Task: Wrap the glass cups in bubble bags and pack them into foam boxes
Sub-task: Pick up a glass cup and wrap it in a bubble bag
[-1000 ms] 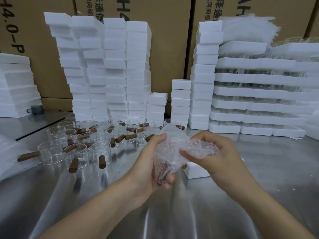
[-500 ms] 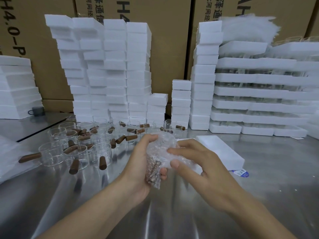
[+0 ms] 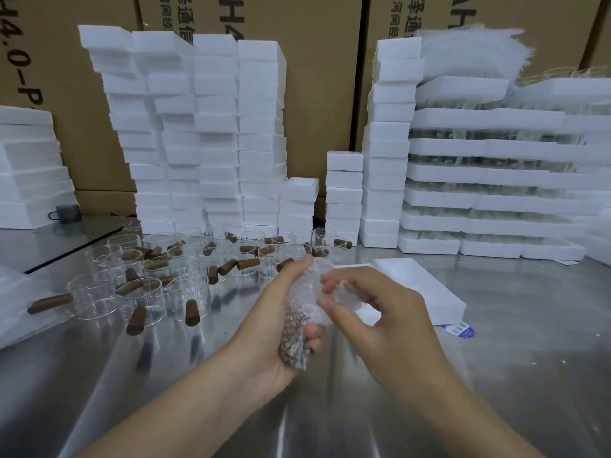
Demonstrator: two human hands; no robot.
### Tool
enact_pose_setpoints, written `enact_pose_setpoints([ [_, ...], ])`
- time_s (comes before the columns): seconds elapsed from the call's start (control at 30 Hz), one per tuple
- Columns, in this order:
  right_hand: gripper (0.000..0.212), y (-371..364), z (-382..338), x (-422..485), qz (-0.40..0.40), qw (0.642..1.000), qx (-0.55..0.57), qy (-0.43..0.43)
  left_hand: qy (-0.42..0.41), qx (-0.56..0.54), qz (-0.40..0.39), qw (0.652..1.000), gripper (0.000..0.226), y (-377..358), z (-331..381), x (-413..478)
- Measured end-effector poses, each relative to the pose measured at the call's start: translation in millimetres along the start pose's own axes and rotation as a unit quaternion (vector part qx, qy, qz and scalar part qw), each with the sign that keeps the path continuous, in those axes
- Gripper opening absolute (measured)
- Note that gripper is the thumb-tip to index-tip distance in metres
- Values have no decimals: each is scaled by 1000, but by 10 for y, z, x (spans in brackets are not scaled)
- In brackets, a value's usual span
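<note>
Gripping the bubble bag [image 3: 303,292] at frame centre, my left hand [image 3: 274,325] curls round it, the wrapped cup [image 3: 292,342] inside, while my right hand [image 3: 383,328] pinches its upper fold. A foam box [image 3: 426,289] lies just right; bare glass cups [image 3: 185,292] stand at left.

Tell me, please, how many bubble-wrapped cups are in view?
1: the bubble-wrapped cup is held between the left hand and right hand above the table. More may be hidden inside the stacked foam boxes behind.
</note>
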State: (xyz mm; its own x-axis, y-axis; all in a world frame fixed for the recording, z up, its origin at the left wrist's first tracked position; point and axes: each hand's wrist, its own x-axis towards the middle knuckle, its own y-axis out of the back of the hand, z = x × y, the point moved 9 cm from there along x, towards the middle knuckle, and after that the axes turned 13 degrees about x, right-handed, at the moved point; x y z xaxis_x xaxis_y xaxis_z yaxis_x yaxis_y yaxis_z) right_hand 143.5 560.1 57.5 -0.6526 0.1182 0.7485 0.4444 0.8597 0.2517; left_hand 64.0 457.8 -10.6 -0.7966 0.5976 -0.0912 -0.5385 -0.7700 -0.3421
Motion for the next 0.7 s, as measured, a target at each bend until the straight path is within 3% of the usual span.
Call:
enact_pose_setpoints([
  [0.03, 11, -28, -22, 2, -19, 1000, -12, 9, 0, -22, -10, 1000, 47, -22, 11, 2],
  [0.13, 29, -125, -14, -15, -73, 995, -66, 15, -11, -46, -36, 998, 43, -77, 49, 0],
  [0.2, 29, -142, 22, -13, -84, 995, -62, 1, -21, -23, -39, 999, 47, -81, 55, -6],
  [0.33, 22, 28, 31, 25, -7, 1000, -1, -9, -35, 17, -9, 999, 70, -28, 30, 9],
  [0.43, 14, 135, -17, 27, 46, 999, 12, -14, -39, -2, 8, 999, 71, -4, 53, 26],
  [0.5, 5, 29, 11, 9, 2, 999, -6, -45, -49, 10, 14, 999, 72, 14, 63, 28],
  [0.6, 19, -226, 167, -81, -132, 980, 50, -139, -62, 58, 18, 996, 71, -2, 64, 15],
  [0.7, 30, -252, 226, -110, -162, 970, 59, -171, -67, 87, 25, 994, 55, -16, 68, 14],
])
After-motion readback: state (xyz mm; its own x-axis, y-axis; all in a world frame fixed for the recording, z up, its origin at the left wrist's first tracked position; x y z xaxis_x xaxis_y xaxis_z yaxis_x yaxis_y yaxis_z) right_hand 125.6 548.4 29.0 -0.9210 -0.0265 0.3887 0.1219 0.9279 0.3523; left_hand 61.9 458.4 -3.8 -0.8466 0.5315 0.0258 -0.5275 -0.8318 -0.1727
